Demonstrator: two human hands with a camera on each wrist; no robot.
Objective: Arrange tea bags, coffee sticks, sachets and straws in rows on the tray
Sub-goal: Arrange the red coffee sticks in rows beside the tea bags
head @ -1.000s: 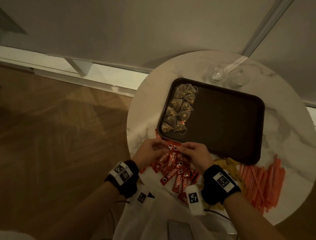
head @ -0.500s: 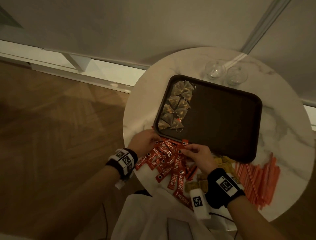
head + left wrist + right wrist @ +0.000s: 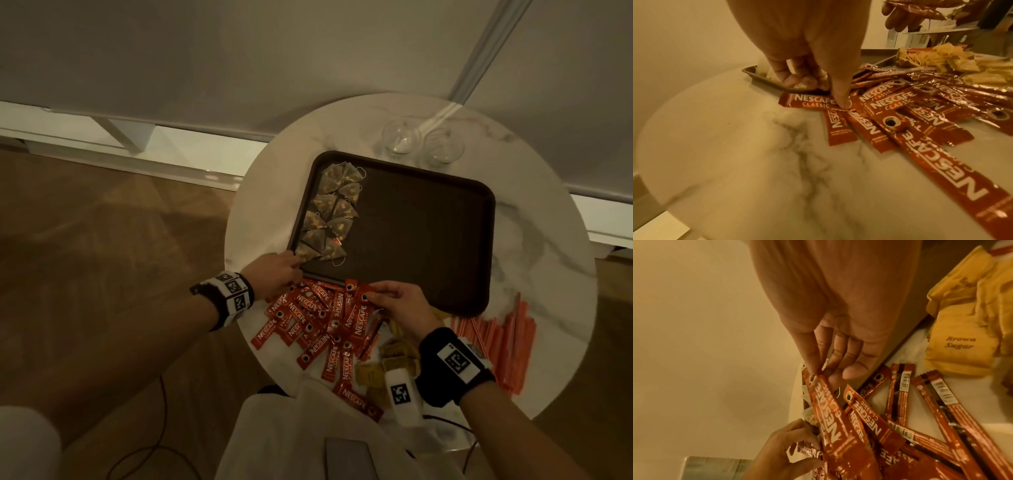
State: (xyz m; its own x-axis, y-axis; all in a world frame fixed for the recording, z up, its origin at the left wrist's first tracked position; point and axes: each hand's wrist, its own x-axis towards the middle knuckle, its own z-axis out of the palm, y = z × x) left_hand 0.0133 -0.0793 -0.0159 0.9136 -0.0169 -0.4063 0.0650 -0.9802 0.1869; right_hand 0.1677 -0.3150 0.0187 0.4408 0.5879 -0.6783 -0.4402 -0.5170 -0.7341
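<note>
Head view: tea bags (image 3: 329, 212) sit in rows at 9 o'clock on the tray (image 3: 428, 240). At 6 o'clock, the right hand (image 3: 400, 305) pinches a coffee stick (image 3: 359, 311); the left hand (image 3: 274, 274), fingers curled, touches the stick pile (image 3: 318, 322) on the desk (image 3: 548, 267).

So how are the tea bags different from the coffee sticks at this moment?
The tea bags lie on the tray in a neat double row; the coffee sticks lie off it, on the table, in a crossed heap. The tea bags are greenish triangles, the coffee sticks long and red. The right hand pinches one stick.
</note>
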